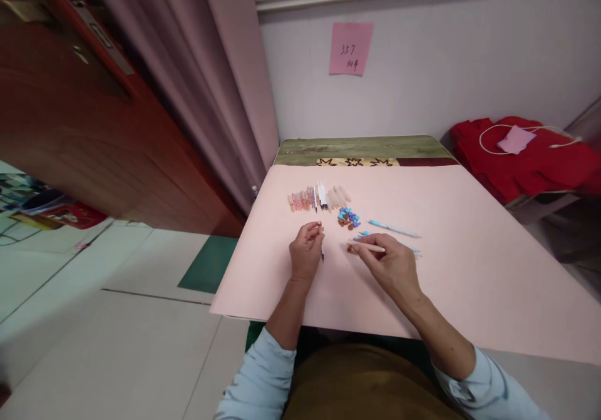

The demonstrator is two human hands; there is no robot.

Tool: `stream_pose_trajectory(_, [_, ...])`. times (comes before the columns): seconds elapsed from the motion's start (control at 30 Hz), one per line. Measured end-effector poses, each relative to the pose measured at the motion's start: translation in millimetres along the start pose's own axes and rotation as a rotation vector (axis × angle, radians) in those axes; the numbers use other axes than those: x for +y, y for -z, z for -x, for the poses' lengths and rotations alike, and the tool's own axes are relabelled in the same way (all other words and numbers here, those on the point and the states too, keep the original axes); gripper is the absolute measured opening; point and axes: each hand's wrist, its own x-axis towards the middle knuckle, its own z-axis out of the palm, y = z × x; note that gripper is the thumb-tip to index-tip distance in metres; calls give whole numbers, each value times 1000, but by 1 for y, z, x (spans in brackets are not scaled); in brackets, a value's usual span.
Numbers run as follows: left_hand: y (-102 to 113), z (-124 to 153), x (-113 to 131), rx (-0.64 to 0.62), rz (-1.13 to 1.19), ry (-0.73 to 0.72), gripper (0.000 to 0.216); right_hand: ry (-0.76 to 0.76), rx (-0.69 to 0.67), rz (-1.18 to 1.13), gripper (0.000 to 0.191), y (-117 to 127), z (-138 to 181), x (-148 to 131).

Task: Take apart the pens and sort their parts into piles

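My left hand (306,254) is closed in a pinch, with a small brown piece (320,223) showing at its fingertips. A thin dark-tipped pen refill (322,255) shows beside that hand; whether it is held or lies on the table I cannot tell. My right hand (393,263) is closed around a slim cream pen barrel (373,245), which points to the left. Small brown pieces (350,249) are close to the barrel's left end. Just beyond the hands lies a pile of small blue and brown pieces (348,218).
Pink pen barrels (300,199), white refills (322,194) and clear barrels (339,197) lie in a row farther back on the pink-covered table (469,270). A light-blue pen (393,228) rests right of the pile. Red cloth (521,163) with a white cable stands at right.
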Motion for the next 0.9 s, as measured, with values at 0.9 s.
stream_pose_trajectory(0.9, [4, -1, 0, -80, 34, 35, 16, 180, 46, -250, 24, -51, -24, -17])
